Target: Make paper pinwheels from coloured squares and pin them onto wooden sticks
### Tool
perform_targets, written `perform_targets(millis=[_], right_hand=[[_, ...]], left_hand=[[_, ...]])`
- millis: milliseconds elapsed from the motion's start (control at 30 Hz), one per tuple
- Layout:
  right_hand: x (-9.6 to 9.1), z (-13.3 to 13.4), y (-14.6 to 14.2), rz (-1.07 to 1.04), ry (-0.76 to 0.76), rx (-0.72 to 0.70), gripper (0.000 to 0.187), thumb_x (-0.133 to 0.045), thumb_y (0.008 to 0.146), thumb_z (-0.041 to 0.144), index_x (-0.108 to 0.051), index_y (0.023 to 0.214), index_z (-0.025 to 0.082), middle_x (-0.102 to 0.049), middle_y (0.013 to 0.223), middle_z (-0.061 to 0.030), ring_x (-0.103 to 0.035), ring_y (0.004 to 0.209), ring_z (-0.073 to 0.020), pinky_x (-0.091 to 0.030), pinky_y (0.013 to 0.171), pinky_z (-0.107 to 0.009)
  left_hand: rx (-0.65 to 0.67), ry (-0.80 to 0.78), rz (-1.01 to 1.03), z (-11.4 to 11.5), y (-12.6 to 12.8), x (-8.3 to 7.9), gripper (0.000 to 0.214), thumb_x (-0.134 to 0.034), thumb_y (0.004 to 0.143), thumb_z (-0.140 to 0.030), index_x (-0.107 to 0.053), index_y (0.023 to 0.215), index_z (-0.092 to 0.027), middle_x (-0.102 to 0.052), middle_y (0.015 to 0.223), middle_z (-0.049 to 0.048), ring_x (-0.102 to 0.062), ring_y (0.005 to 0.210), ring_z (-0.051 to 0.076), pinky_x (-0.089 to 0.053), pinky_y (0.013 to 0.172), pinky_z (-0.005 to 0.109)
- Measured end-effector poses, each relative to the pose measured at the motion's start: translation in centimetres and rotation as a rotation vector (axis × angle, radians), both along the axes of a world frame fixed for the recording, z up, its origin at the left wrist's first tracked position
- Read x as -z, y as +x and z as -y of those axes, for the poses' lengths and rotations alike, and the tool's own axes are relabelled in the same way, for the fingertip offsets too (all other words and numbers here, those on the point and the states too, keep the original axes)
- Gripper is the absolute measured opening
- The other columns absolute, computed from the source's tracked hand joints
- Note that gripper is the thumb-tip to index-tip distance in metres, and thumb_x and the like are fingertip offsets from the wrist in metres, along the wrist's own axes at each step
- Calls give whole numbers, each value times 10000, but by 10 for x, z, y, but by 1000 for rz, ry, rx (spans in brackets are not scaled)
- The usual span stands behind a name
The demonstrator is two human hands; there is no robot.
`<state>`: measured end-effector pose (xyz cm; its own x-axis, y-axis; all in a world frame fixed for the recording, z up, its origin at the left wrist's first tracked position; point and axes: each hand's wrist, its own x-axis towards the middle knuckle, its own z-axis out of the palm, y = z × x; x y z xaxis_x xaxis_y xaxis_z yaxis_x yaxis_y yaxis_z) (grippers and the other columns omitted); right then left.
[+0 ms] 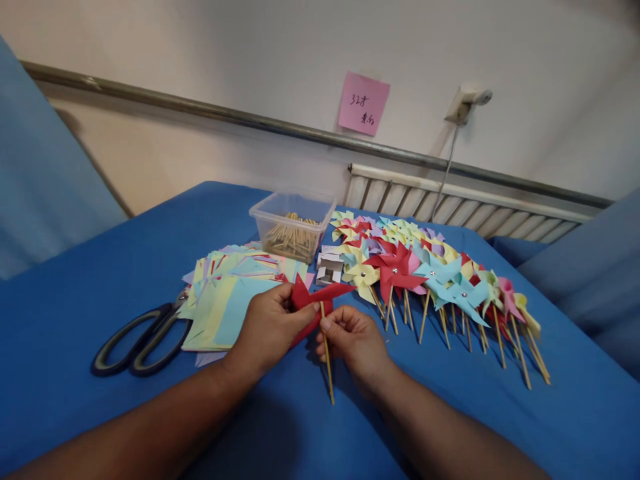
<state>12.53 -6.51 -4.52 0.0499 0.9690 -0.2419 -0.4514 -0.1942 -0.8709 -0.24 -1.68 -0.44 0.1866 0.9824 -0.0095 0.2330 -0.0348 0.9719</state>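
Observation:
Near the middle of the view, my left hand point(273, 323) is closed on a red paper pinwheel point(331, 291), its thumb pressed by the top of a thin wooden stick point(329, 367). The stick lies against the pinwheel's near side and slants down toward me. My right hand point(355, 340) pinches that stick between thumb and fingers just under the paper. Whether stick and paper are fastened together is hidden. Left of my hands lies a stack of cut pastel paper squares point(215, 313), with scissors point(145, 340) partly tucked under its edge.
Behind the hands stand a clear plastic box point(293, 227) of wooden sticks and a small open carton point(330, 267). Several finished pinwheels point(395, 270) lie in rows at the right. A blue cloth point(90, 287) covers the table; a radiator point(415, 200) and metal rail point(250, 120) run along the wall.

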Motion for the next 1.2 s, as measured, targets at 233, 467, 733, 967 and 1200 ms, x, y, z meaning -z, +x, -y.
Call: perform_targets(millis=[233,467,733,967,1200], right_hand=[[0,-1,0,10,5,2,443,-831,558,486,-554,653,154,-639,540,19,-574,407,-92,-481,426,-209],[-1,-3,1,11,4,4,454,-827,557,503,-554,655,153,-644,546,13,-576,411,-93,-477,438,-213],[0,-9,1,6,97,91,445,-802,580,534,-581,654,154,-627,547,17,-566,443,-91,-435,466,-203],[-6,-9,5,-249,108,0,289,-771,685,385,-590,699,160,-562,546,45,-455,426,-59,-346,455,-192],[-12,-4,3,-416,24,-199,218,-773,680,260,-602,764,155,-497,554,60,-392,432,-40,-302,449,-185]], left_hand=[[12,-25,40,3,0,-2,186,-708,636,-299,-569,627,-176,-602,556,-33,-533,513,115,-416,482,217],[18,-70,158,4,1,-4,156,-704,612,-232,-588,702,-179,-639,623,-25,-631,619,160,-490,587,258],[111,-90,234,8,-3,-12,242,-717,691,-327,-660,892,-204,-724,814,27,-665,740,186,-516,676,273],[12,-8,257,1,-12,-8,328,-674,760,-384,-633,1046,-228,-688,1097,58,-633,1007,222,-496,839,304],[41,-30,235,-4,-13,-5,383,-693,737,-375,-613,1067,-199,-685,1055,64,-627,1003,232,-492,857,322]])
